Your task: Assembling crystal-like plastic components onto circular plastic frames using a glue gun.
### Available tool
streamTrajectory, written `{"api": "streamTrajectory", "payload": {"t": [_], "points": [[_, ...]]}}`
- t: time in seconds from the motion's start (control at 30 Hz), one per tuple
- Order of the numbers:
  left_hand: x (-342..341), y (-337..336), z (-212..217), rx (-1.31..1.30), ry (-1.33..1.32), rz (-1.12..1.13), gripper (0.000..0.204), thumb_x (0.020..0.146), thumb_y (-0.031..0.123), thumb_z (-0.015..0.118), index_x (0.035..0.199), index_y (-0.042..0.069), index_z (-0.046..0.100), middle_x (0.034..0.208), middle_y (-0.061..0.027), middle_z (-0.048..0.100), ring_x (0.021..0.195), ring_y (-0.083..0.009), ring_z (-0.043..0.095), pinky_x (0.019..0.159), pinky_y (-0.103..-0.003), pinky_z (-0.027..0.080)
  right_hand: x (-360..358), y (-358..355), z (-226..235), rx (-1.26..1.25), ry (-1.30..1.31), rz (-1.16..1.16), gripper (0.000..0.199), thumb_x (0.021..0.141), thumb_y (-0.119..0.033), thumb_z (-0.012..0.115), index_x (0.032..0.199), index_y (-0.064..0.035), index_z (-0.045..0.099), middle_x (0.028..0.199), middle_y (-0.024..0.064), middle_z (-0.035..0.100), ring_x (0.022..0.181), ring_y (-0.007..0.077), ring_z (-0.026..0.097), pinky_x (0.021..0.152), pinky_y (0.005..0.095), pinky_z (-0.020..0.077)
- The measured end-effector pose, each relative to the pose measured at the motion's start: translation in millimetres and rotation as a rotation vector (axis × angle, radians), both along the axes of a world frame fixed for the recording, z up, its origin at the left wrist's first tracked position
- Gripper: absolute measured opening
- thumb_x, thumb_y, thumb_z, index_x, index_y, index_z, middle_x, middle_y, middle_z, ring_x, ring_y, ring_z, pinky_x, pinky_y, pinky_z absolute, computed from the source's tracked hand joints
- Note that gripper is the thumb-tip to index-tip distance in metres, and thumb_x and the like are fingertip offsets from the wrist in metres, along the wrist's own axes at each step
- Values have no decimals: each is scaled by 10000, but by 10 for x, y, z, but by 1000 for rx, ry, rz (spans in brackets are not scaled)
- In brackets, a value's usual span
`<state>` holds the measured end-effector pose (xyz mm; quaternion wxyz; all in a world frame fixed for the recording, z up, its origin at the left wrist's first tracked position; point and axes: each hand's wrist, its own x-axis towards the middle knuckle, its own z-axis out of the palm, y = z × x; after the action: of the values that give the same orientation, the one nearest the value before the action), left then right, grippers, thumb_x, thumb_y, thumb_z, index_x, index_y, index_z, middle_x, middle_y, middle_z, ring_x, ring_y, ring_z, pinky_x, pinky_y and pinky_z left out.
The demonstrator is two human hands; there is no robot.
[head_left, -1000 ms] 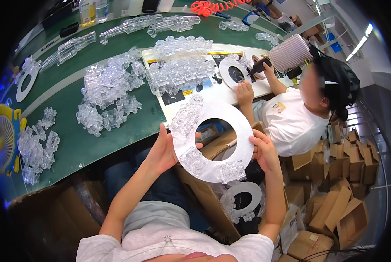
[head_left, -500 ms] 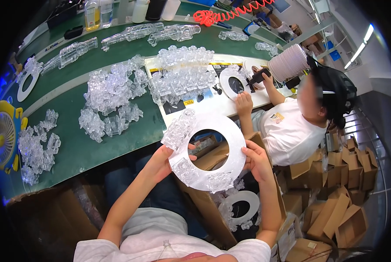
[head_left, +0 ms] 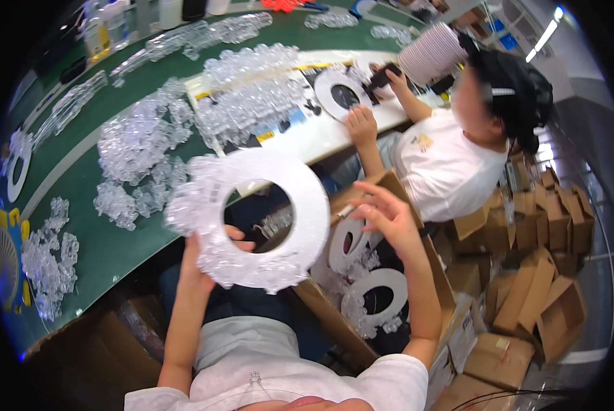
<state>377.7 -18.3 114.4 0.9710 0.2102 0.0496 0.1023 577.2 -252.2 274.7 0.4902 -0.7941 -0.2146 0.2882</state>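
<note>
My left hand (head_left: 201, 264) grips a flat white ring (head_left: 311, 198) at its lower left edge, fingers showing through the hole. Clear plastic pieces (head_left: 187, 198) sit along the ring's left and lower sides. The ring is tilted and hangs in front of the table edge. My right hand (head_left: 389, 216) is off the ring to its right, fingers apart and holding nothing. Below that hand is an open cardboard box (head_left: 447, 277) with a white ring (head_left: 399, 284) and another upright ring (head_left: 341, 257) inside, with clear plastic pieces attached.
Clear plastic pieces lie heaped (head_left: 132, 147) on the green table (head_left: 88, 257) and in rows (head_left: 252, 103) on a white board (head_left: 320, 142). A co-worker (head_left: 444, 157) at right holds a dark tool (head_left: 383, 77) over another ring. A yellow fan (head_left: 9, 257) stands far left; cardboard boxes (head_left: 498, 359) fill the floor at right.
The ring has moved left in my left hand, and my right hand has let go of it and opened above the box. The view has shifted; a second ring now shows in the box.
</note>
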Motion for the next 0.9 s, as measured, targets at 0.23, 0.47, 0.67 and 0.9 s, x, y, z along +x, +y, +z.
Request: {"api": "streamTrajectory", "payload": {"t": [0.23,0.47,0.67,0.9], "points": [[-491,415,-39,-241,-158,33,769,783,660,485,1074,-48,411,1035,-288,558,965,-458,574,813,-567,478,319,-907,-495,-427,-392,-149,464,754,-156,685,1183,-55,542,1019,122,631,946,184,612,767,292,492],[-672,576,-147,-318,-321,-18,708,808,675,425,1045,12,349,1127,-419,460,1115,-521,449,984,-611,316,580,-1010,-1179,-476,-600,59,650,709,-146,710,1271,-11,413,1176,191,525,1090,301,535,919,368,439],[-662,497,-3,-293,-324,-28,719,796,694,423,1037,21,348,1095,-402,491,1123,-514,445,997,-596,308,613,-954,-1395,-478,-653,29,652,715,-164,719,1271,-20,412,1181,187,521,1076,309,541,912,370,445],[-679,516,-67,-272,-289,-15,732,791,712,405,1026,20,357,1068,-387,513,1091,-485,484,977,-583,346,674,-1018,-1305,-468,-780,-14,583,675,-168,749,1197,-53,517,987,153,615,853,258,641,774,333,523]]}}
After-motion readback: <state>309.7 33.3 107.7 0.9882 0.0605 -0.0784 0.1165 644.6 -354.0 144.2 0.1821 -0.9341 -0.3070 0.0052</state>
